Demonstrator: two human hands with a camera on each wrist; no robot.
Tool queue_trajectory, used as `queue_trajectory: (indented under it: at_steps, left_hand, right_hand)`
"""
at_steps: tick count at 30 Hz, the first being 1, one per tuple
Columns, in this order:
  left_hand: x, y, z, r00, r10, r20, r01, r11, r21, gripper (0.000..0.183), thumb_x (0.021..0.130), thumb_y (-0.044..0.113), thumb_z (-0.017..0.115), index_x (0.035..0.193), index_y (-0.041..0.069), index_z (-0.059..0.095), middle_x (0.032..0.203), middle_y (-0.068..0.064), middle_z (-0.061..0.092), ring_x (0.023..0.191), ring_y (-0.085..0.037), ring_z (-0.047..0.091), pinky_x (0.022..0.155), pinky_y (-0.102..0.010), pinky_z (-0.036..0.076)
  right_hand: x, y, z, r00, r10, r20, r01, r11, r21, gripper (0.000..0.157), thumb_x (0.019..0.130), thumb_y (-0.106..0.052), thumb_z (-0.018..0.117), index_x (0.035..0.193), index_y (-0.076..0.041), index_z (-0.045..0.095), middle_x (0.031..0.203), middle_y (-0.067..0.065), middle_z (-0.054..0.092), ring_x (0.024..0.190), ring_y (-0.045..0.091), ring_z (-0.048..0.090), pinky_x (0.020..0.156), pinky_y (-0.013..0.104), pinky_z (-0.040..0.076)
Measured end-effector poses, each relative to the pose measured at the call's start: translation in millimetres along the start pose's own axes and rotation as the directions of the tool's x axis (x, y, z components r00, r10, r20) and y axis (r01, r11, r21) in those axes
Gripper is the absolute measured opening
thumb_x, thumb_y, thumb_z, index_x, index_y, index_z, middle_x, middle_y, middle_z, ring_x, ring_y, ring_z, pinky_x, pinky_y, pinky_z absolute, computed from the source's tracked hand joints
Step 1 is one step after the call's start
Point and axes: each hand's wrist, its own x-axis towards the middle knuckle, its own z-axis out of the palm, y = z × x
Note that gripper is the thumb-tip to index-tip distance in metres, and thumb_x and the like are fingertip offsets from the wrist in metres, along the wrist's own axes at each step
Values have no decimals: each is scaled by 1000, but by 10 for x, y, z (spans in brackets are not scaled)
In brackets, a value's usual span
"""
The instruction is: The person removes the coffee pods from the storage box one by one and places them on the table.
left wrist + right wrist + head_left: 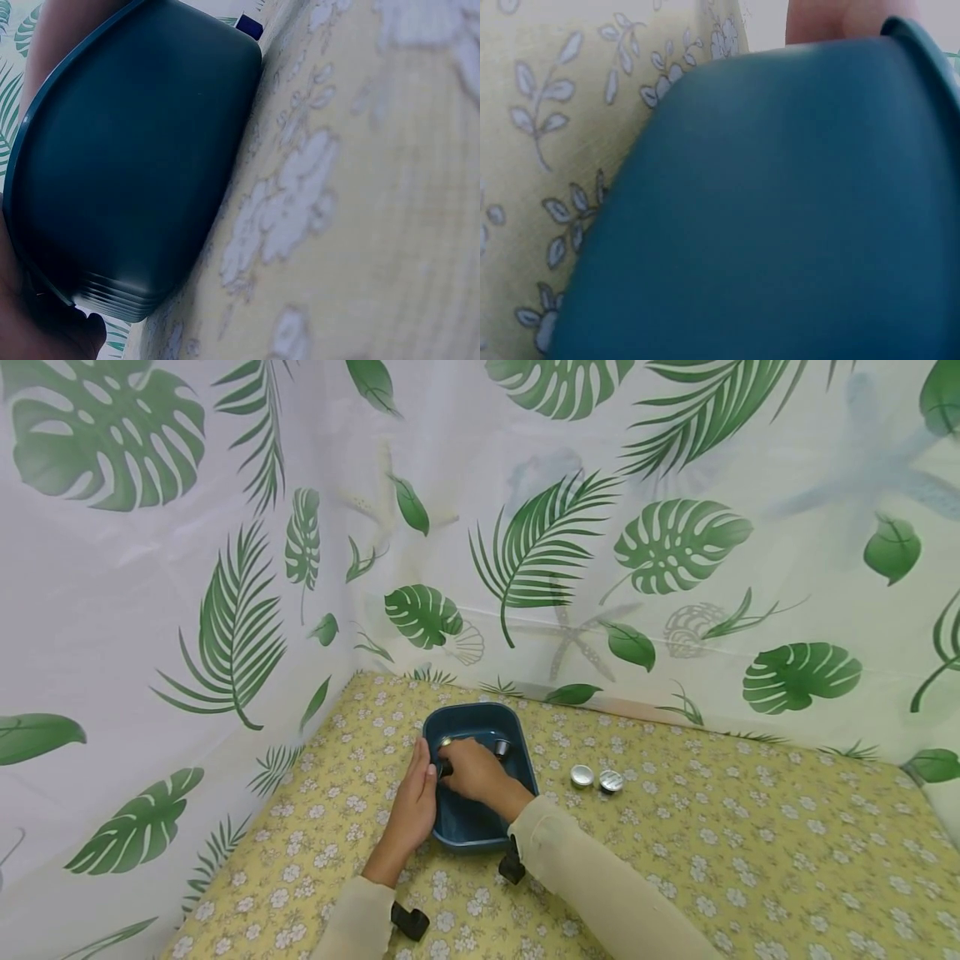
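A dark blue plastic tub (471, 842) stands on the flowered cloth. My left hand (417, 795) holds its left rim, fingers along the outside and thumb at the edge; the left wrist view shows that hand (37, 319) at the ridged end of the tub wall. Reaching over the near right side, my right hand (478, 770) is inside the tub, its fingers pinching a dark coffee capsule (446, 768) near the left wall. A capsule with a shiny lid (447, 741) lies just beyond those fingers. Another silvery capsule (502, 747) sits by the right wall.
To the right of the tub, two capsules stand lid up on the cloth, one with a plain silver lid (582, 776) and one with a printed lid (611, 781). A leaf-patterned curtain (480, 568) rises behind and on the left.
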Motion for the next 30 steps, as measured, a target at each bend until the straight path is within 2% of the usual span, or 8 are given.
queue_trajectory:
  at_steps: [5, 8, 13, 16, 18, 21, 25, 30]
  left_hand:
    - [-3, -3, -3, 1000, 2, 3, -2, 1000, -3, 56, 114, 21, 27, 163, 4, 5, 169, -8, -4, 156, -28, 2, 123, -53, 13]
    - [-5, -3, -5, 1000, 1, 8, -1, 1000, -6, 56, 115, 22, 27, 163, 4, 4, 169, -7, -5, 156, -28, 1, 123, -53, 13]
    - [-4, 2, -6, 1000, 7, 8, -7, 1000, -6, 56, 115, 22, 27, 163, 3, 4, 169, -7, -5, 156, -29, 1, 123, -54, 13]
    - [0, 7, -5, 1000, 13, 7, -13, 1000, -4, 56, 114, 21, 27, 162, 2, 5, 169, -9, -4, 156, -31, 1, 123, -55, 13]
    - [5, 9, -3, 1000, 14, 5, -14, 1000, -2, 56, 114, 21, 27, 162, 1, 5, 169, -9, -4, 156, -31, 1, 123, -55, 13]
    - [9, 12, 0, 1000, 12, -1, -12, 1000, 1, 56, 114, 21, 27, 162, 1, 6, 169, -10, -3, 156, -33, 2, 123, -55, 13]
    - [13, 13, 0, 1000, 1, -3, -1, 1000, 3, 56, 114, 21, 27, 162, 2, 6, 169, -9, -3, 156, -31, 2, 123, -54, 13]
    - [13, -2, -14, 1000, -18, -1, 18, 1000, 19, 57, 115, 28, 26, 163, 5, 5, 170, -7, -3, 156, -27, 2, 123, -53, 13]
  right_hand:
    - [8, -8, 11, 998, -54, 27, 55, 998, -30, 25, 89, -12, 80, 113, -7, 75, 98, 6, 75, 92, 23, 71, 102, 48, 49]
    - [12, -14, 11, 998, -58, 38, 59, 998, -38, 22, 89, -11, 79, 109, -6, 76, 93, 5, 74, 88, 23, 70, 107, 52, 44]
    - [8, -19, 6, 998, -50, 36, 52, 998, -42, 12, 87, -12, 81, 98, -7, 76, 82, 3, 71, 79, 21, 68, 102, 51, 46]
    - [-4, -19, -2, 999, -33, 33, 35, 998, -49, 11, 87, -12, 81, 96, -8, 76, 81, 3, 71, 79, 21, 67, 95, 48, 50]
    - [-11, -19, -11, 999, -15, 31, 16, 998, -53, 13, 87, -14, 81, 98, -9, 77, 85, 3, 72, 82, 23, 68, 94, 47, 52]
    - [-22, -19, -33, 1000, 10, 21, -9, 999, -50, 17, 88, -16, 81, 103, -9, 78, 93, 3, 74, 87, 23, 70, 82, 43, 56]
    - [-54, -4, -63, 1000, 8, -4, -9, 1000, -23, 23, 88, -15, 80, 111, -9, 78, 101, 5, 75, 92, 23, 70, 75, 39, 57]
    - [-133, 21, -100, 999, -23, -32, 23, 1000, 3, 33, 89, -15, 81, 119, -5, 75, 110, 8, 74, 99, 24, 69, 83, 40, 57]
